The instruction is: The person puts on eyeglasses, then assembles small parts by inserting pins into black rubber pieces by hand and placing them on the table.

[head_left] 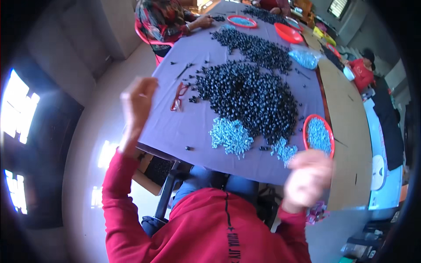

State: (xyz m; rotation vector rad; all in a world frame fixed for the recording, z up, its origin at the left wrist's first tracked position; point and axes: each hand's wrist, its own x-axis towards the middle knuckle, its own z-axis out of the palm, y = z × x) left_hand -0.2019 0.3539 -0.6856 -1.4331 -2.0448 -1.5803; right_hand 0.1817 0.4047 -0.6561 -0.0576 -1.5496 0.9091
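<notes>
My left hand (139,101) is raised over the table's left edge, near a pair of red-framed glasses (176,103). Its fingers are bent and drawn together; anything between them is too small or blurred to make out. Motion smears my right hand (308,179), which is by the front right corner, just below a red-rimmed bowl (332,144) of small light-blue pieces. A large heap of small black bead-like parts (254,96) spreads ahead of me. In front of it lie a light-blue pile (230,136) and a smaller light-blue pile (284,150).
The table wears a purple cloth (171,131). Farther back are more black parts (254,50), a red bowl (288,33) and a plastic bag (304,59) of blue pieces. A person in a patterned top (158,22) sits at the far left; another in red (362,74) is at right.
</notes>
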